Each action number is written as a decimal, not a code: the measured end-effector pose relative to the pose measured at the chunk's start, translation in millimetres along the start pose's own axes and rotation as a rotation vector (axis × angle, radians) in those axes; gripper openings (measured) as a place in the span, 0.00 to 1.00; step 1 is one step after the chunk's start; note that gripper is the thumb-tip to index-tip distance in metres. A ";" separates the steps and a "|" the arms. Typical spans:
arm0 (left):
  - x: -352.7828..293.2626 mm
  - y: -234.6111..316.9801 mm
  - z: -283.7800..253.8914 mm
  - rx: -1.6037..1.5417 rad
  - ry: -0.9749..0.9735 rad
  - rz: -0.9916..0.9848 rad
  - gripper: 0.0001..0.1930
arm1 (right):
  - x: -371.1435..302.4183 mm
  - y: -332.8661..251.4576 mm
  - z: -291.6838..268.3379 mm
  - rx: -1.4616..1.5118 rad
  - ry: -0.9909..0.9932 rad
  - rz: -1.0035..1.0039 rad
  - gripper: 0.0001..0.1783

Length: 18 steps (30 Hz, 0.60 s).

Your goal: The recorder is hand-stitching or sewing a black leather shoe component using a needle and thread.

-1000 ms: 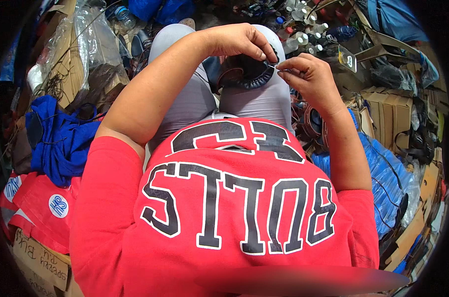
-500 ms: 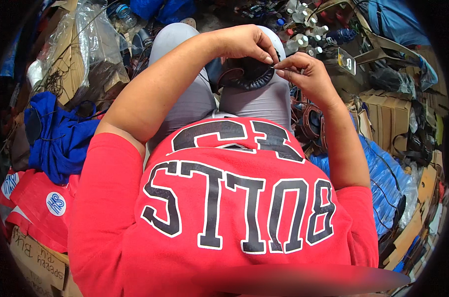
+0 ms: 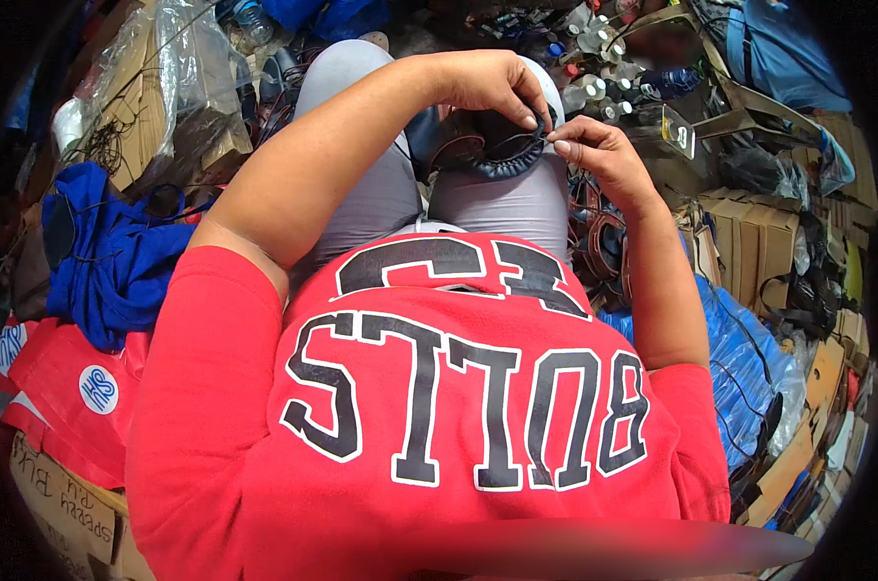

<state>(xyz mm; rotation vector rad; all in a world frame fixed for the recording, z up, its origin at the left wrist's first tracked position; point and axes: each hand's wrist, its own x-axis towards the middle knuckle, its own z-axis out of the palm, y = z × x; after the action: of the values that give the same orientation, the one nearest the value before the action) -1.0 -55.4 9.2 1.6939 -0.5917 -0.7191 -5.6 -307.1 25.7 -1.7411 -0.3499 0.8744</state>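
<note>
Over my right thigh rests a dark moccasin-style shoe point(image 3: 509, 166), its near rim puckered into a row of gathers and its inside opening facing up. My left hand point(image 3: 497, 85) reaches across from the left, thumb and fingers closed on the shoe's far right edge. Just right of that edge, my right hand point(image 3: 601, 153) is pinched together close to the left fingertips. Whatever thin thing sits in that pinch is too small to make out. A brown flap or strap point(image 3: 455, 150) curves at the shoe's left end.
Small bottles point(image 3: 603, 92) cluster beyond my right knee. To the right are brown leather pieces point(image 3: 603, 242), a cardboard stack point(image 3: 749, 242) and a blue plastic-wrapped bundle point(image 3: 739, 358). A blue cloth point(image 3: 114, 261), a red bag point(image 3: 80, 387) and plastic-covered cardboard point(image 3: 168, 87) lie left.
My right hand has shifted slightly right and down, widening the gap from my left fingertips. The shoe stays on my thigh, with its gathered rim slightly lower and farther right.
</note>
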 end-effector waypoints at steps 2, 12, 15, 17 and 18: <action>-0.3 -0.3 0.2 -0.007 0.013 0.008 0.13 | 0.5 3.1 4.6 0.047 0.012 -0.017 0.11; -3.8 -0.3 1.3 -0.057 0.045 0.019 0.12 | -8.1 7.5 30.0 0.091 0.219 -0.040 0.10; -3.6 3.5 1.1 0.001 0.059 0.021 0.13 | -4.2 -1.7 36.8 -0.041 0.230 -0.069 0.09; -8.4 8.5 1.2 0.076 0.138 0.016 0.13 | -6.5 -9.6 38.2 -0.176 0.238 -0.147 0.08; -14.4 10.5 3.5 0.122 0.214 0.012 0.13 | -8.3 -13.7 37.8 -0.261 0.242 -0.217 0.08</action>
<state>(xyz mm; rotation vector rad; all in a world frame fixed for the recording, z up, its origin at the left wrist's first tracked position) -13.6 -49.8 21.1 1.8509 -0.5025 -0.4927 -35.4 -281.0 36.7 -1.9814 -0.4975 0.4712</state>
